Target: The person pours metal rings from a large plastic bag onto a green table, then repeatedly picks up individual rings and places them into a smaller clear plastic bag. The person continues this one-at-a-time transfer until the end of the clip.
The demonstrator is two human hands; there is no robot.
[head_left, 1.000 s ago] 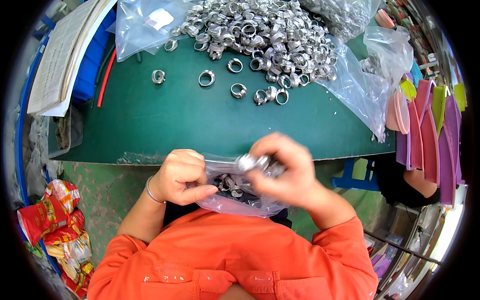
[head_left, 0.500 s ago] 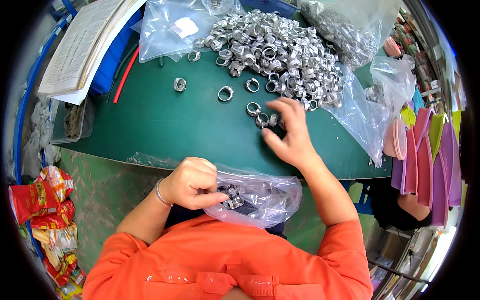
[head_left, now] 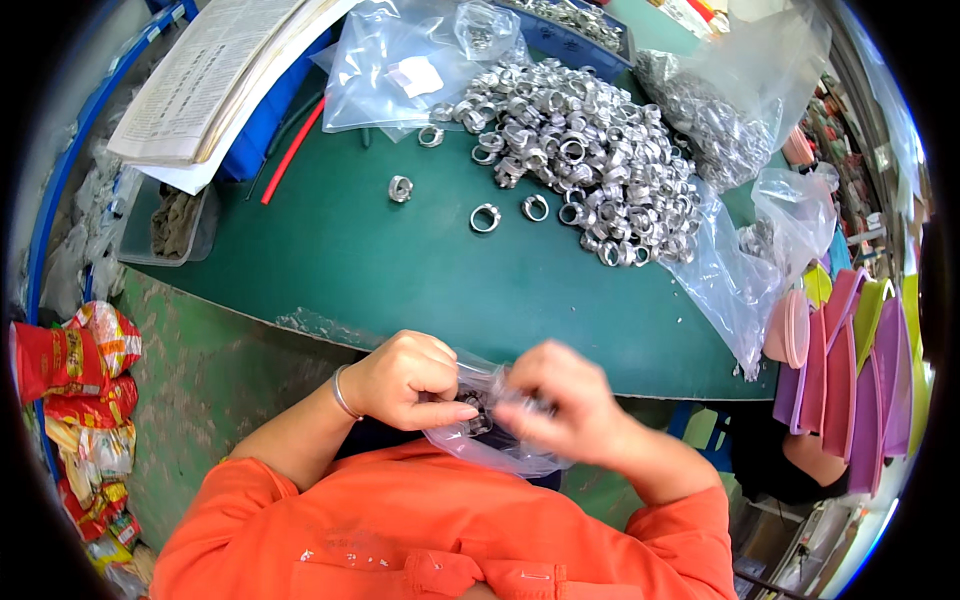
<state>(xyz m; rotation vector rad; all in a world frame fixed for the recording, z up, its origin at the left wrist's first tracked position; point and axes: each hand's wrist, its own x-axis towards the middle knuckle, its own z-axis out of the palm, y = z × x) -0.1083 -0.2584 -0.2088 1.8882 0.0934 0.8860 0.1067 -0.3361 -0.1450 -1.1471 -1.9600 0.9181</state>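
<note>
My left hand [head_left: 405,380] has its fingers curled on the rim of a clear plastic bag [head_left: 520,458] at my lap, the thumb lying across the opening. Inside, a few shiny metal hose clamps [head_left: 480,415] show. Over the bag's mouth is my right hand [head_left: 560,405], blurred, its fingers closed round a few clamps that are mostly hidden. On the green table [head_left: 400,270] a big heap of loose hose clamps [head_left: 590,150] lies beyond both hands. Single clamps [head_left: 485,217] are scattered to the heap's left and front.
Filled clear bags [head_left: 720,130] stand right of the heap; a blue bin [head_left: 575,45] of metal parts is behind it. At left are a booklet [head_left: 205,80], a red rod [head_left: 295,150] and a plastic tub [head_left: 170,225]. Pink and purple holders [head_left: 840,370] hang off the right edge.
My right hand has gathered the nearest few clamps off the table and come back to the bag with them. The left hand stays at the bag. The view has shifted slightly.
</note>
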